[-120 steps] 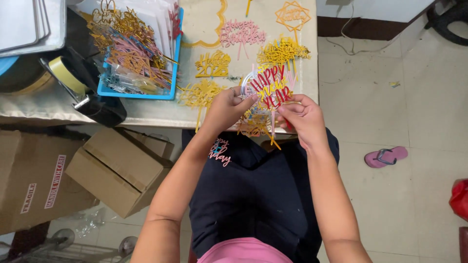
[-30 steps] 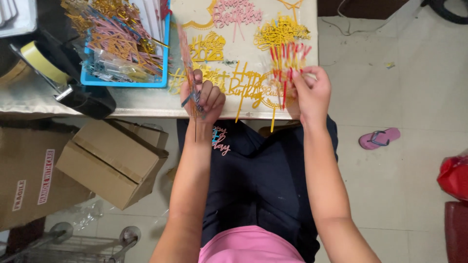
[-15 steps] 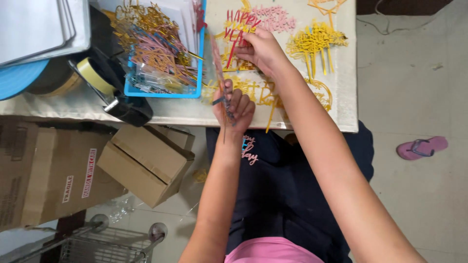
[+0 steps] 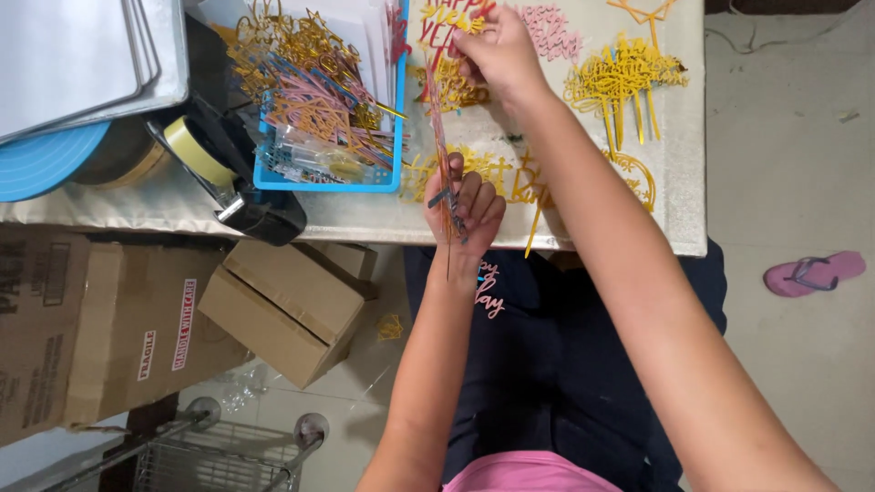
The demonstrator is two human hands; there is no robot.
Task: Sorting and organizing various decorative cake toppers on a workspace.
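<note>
1. Blue round board (image 4: 41, 159) and a stack of grey trays (image 4: 82, 55) lie at the far left of the worktop (image 4: 679, 210), with brown cardboard boxes (image 4: 287, 310) on the floor below.
2. Next comes a black tape dispenser (image 4: 241, 196) holding a yellowish roll, touching the blue basket (image 4: 324, 178), which is heaped with gold and pink cake toppers.
3. Just right of the basket, the left hand (image 4: 465, 205) sits at the worktop's near edge, fingers curled tight around a thin bundle of topper sticks (image 4: 437, 118) that stands up towards the far side.
4. Further back, the right hand (image 4: 497, 50) is closed in a pinch on a red and gold cake topper (image 4: 442, 23), well apart from the left hand.
5. Gold toppers (image 4: 620, 82) and a pink topper (image 4: 547, 27) lie spread on the worktop to the right.
6. A pink sandal (image 4: 814, 271) lies on the floor at far right.
</note>
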